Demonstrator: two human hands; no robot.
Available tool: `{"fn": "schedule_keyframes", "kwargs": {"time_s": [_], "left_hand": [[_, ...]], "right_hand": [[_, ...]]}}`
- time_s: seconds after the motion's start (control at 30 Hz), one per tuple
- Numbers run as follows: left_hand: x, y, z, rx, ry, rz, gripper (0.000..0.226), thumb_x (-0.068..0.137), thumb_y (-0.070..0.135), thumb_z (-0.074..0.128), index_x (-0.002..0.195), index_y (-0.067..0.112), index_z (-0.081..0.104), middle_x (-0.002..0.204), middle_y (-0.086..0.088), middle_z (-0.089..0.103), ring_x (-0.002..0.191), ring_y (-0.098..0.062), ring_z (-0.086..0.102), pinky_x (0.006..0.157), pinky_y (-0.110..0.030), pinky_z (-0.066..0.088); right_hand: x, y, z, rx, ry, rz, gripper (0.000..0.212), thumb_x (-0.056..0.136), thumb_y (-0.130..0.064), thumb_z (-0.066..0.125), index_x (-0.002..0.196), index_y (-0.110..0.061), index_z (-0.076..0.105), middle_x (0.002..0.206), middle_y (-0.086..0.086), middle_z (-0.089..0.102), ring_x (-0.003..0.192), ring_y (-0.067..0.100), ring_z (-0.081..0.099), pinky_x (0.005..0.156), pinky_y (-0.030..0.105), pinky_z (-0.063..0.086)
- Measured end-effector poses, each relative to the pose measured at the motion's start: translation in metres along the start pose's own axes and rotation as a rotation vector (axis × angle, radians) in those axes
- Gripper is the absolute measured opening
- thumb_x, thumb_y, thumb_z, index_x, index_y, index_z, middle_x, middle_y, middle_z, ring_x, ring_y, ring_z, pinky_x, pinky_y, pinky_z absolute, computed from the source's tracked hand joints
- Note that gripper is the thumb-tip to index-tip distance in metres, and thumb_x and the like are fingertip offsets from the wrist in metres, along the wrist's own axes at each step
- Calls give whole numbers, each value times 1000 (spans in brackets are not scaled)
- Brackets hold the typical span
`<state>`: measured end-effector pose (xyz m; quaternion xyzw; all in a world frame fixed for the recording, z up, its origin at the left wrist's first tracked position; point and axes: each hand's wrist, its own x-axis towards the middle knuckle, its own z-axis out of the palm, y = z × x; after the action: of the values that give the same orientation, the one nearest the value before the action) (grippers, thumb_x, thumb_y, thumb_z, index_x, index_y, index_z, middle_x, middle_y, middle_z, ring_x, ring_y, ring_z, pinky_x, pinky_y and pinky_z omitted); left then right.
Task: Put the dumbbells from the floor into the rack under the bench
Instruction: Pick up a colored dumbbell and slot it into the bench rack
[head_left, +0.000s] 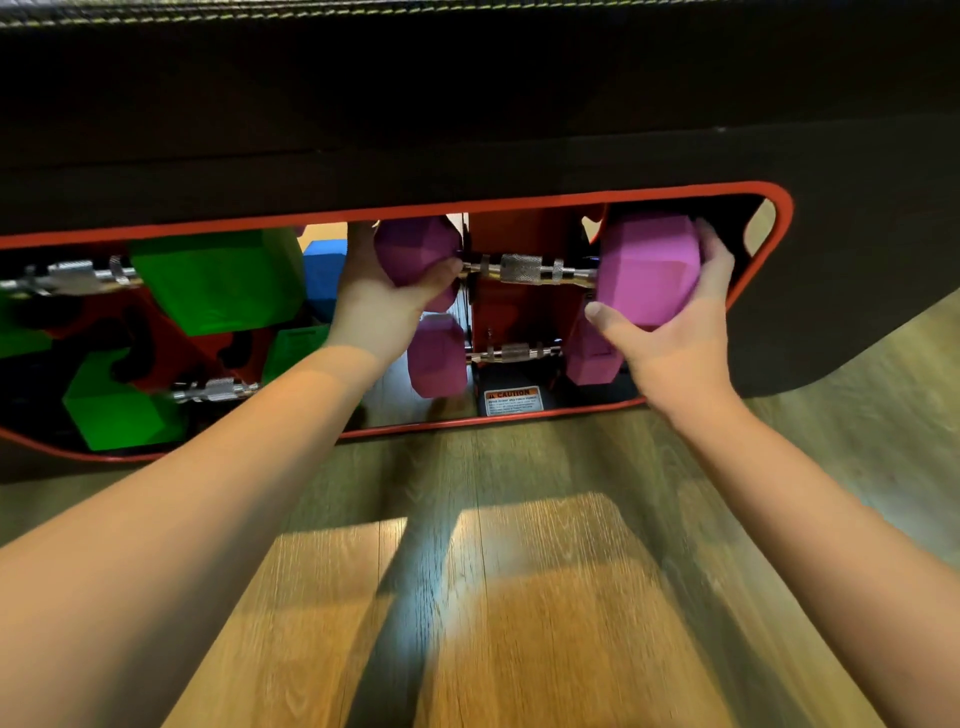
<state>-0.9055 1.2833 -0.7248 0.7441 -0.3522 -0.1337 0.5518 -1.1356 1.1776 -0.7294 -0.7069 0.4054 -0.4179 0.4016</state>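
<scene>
A pink dumbbell (647, 267) with a knurled steel handle lies level inside the red-rimmed opening of the black bench (519, 130). My left hand (382, 304) grips its left head and my right hand (670, 332) cups its right head. Its handle sits against the red rack upright (511, 312). Just below, a second pink dumbbell (436, 358) rests on the same rack. To the left, two green dumbbells (218, 278) (122, 402) sit in the rack, one above the other.
A blue block (324, 270) shows behind the upper green dumbbell. A caution label (511, 401) is stuck at the rack's base. Wooden floor (519, 571) stretches between me and the bench, lit in patches and crossed by my arms' shadows.
</scene>
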Motion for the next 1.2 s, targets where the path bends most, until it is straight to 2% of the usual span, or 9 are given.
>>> {"fn": "schedule_keyframes", "kwargs": {"time_s": [0.07, 0.17, 0.27, 0.37, 0.43, 0.53, 0.63, 0.8, 1.2], "left_hand": [[-2, -2, 4, -5, 43, -8, 72, 76, 27, 83, 134, 18, 41, 121, 6, 55, 106, -8, 57, 96, -21, 49], [-7, -4, 9, 134, 73, 8, 91, 67, 51, 81, 141, 18, 38, 132, -4, 50, 120, -21, 52, 102, -39, 46], [-18, 3, 14, 347, 49, 25, 110, 53, 69, 79, 141, 23, 31, 137, -6, 44, 125, -30, 47, 100, -45, 48], [-18, 6, 16, 509, 33, 87, 114, 55, 63, 83, 145, 20, 26, 144, -12, 37, 129, -36, 41, 103, -45, 44], [-11, 5, 15, 545, 19, 81, 120, 57, 66, 80, 149, 19, 19, 149, -13, 34, 132, -37, 40, 105, -47, 43], [-7, 0, 14, 531, 20, 51, 123, 55, 70, 78, 150, 22, 17, 152, -11, 33, 135, -36, 39, 108, -48, 41], [-8, 3, 11, 482, 37, 64, 123, 52, 67, 82, 148, 21, 20, 149, -10, 36, 132, -33, 42, 108, -44, 41], [-12, 9, 16, 505, 63, 62, 123, 54, 58, 87, 149, 14, 22, 148, -14, 35, 134, -35, 38, 109, -41, 37], [-10, 6, 11, 534, 3, 71, 124, 52, 64, 85, 148, 17, 21, 148, -12, 36, 132, -36, 41, 106, -48, 42]], "right_hand": [[10, -2, 2, 15, -5, -8, 96, 75, -27, 81, 149, -20, 20, 148, -3, 36, 133, 7, 40, 113, 26, 35], [28, 3, 10, 35, -15, 6, 87, 80, -21, 75, 149, -15, 21, 145, -3, 40, 130, 1, 44, 113, 25, 34], [38, 8, 19, -32, 38, 15, 88, 79, -38, 70, 149, -12, 23, 146, 5, 39, 136, 14, 40, 116, 34, 30], [28, 12, 25, -100, 97, 30, 109, 70, -39, 83, 151, -9, 16, 140, 1, 28, 130, 7, 28, 108, 2, 13], [23, 10, 28, -177, 85, 45, 119, 66, -31, 88, 152, -9, 9, 143, 9, 25, 129, 10, 25, 97, -6, 3], [24, 6, 27, -254, 66, 90, 121, 66, -27, 88, 154, -14, 6, 146, 17, 24, 136, 30, 30, 104, 16, 18], [26, 1, 28, -288, 73, 123, 120, 67, -26, 88, 154, -18, 6, 145, 17, 25, 135, 35, 33, 111, 34, 26], [32, 1, 24, -308, 20, 116, 122, 66, -27, 88, 154, -16, 4, 148, 19, 20, 135, 39, 32, 112, 38, 28], [30, -4, 26, -312, 39, 152, 120, 67, -23, 86, 154, -18, 3, 147, 19, 21, 133, 40, 32, 111, 43, 30]]}}
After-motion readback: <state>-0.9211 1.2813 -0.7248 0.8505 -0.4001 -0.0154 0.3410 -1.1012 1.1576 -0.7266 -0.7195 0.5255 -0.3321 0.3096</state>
